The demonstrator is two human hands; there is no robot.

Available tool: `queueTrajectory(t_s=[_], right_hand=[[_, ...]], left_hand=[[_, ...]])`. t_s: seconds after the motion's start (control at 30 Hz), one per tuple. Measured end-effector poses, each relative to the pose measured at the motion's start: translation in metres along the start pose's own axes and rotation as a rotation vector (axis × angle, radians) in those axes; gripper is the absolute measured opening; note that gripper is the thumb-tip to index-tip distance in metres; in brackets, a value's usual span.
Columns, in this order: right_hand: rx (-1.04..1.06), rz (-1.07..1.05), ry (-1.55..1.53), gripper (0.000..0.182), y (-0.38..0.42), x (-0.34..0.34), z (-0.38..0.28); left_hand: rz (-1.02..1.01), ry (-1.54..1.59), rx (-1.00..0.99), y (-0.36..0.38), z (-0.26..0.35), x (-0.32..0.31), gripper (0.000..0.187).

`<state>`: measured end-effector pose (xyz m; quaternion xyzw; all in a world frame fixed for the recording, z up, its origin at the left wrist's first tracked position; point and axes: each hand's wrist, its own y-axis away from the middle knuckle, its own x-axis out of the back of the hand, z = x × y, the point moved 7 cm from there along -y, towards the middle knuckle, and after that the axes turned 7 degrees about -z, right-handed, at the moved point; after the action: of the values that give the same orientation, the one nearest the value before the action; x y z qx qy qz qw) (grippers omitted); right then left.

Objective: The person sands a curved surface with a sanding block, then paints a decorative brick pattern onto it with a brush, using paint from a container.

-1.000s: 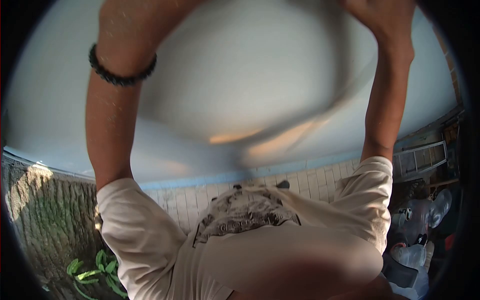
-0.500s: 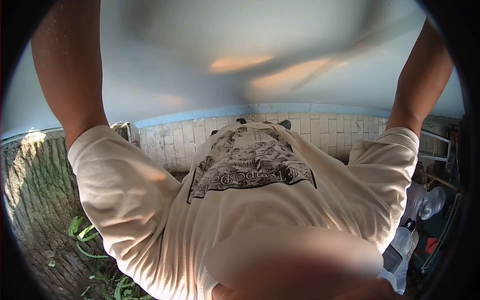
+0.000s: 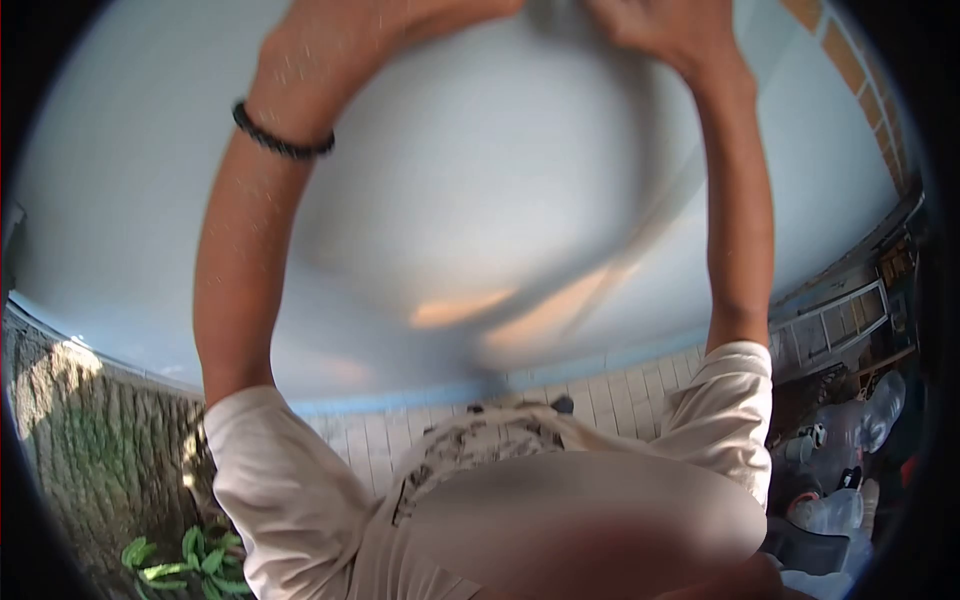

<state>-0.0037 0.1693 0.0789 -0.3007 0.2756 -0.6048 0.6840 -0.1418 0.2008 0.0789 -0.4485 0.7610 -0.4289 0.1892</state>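
Observation:
Both my arms reach up in front of a pale wall (image 3: 480, 170). My left hand (image 3: 390, 25), with a black braided bracelet (image 3: 283, 146) on its wrist, is cut off by the top edge, and one finger or thumb points right. Opposite it is my right hand (image 3: 675, 35), bent inward toward the left one, its fingertips also mostly out of view. Between the hands lies a dark blurred patch. Whether either hand holds or touches something cannot be made out. Below is my beige printed shirt (image 3: 310, 480).
A thick tree trunk (image 3: 90, 450) and green leaves (image 3: 195, 565) are at left. Pale tiles (image 3: 350, 440) run along the wall's foot. At right are clear plastic bottles (image 3: 835, 430) and a metal frame (image 3: 830, 325). Orange bricks (image 3: 845, 60) show top right.
My forearms and hands have come into view at the top, the arms drawing closer together. The view has tilted up, showing more wall and less of the shirt.

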Motion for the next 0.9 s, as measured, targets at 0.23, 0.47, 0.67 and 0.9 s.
queueTrajectory(t_s=[0.23,0.47,0.67,0.9], right_hand=[[-0.173,-0.184,-0.088,0.096,-0.014,0.028,0.002],[-0.196,-0.230,-0.125,0.100,-0.017,0.020,0.007],[-0.270,-0.151,-0.191,0.097,-0.009,0.030,0.009],[-0.238,-0.195,-0.155,0.102,-0.010,0.030,0.013]], left_hand=[[-0.209,0.098,0.067,-0.018,0.005,0.025,0.101],[-0.256,0.056,0.085,-0.019,0.003,0.021,0.105],[-0.108,0.100,0.092,-0.017,0.007,0.018,0.101],[-0.125,0.074,0.094,-0.019,0.009,0.018,0.103]])
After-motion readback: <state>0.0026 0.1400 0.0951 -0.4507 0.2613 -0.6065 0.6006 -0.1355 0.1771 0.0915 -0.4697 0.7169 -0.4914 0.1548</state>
